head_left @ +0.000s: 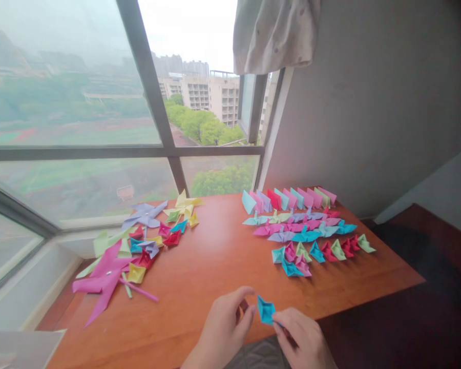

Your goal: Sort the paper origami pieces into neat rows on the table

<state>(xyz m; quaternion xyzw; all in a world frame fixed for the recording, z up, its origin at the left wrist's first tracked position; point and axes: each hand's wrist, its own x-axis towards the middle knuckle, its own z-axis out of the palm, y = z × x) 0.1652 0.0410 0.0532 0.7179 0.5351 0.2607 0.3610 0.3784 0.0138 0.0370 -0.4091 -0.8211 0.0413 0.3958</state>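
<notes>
A small blue folded paper boat is pinched at its right end between the thumb and fingers of my right hand, over the table's front edge. Just left of the boat is my left hand, its thumb and curled fingers apart with nothing between them. Beyond my hands, several folded paper boats in blue, pink, red and green stand in a row at the right. Behind them are rows of paper cranes and a row of upright folded paper pieces.
On the left of the brown wooden table lie paper pinwheels, among them a magenta pinwheel and a lilac pinwheel, with small folded boats such as a yellow one. A window borders the far side; a grey wall rises at right.
</notes>
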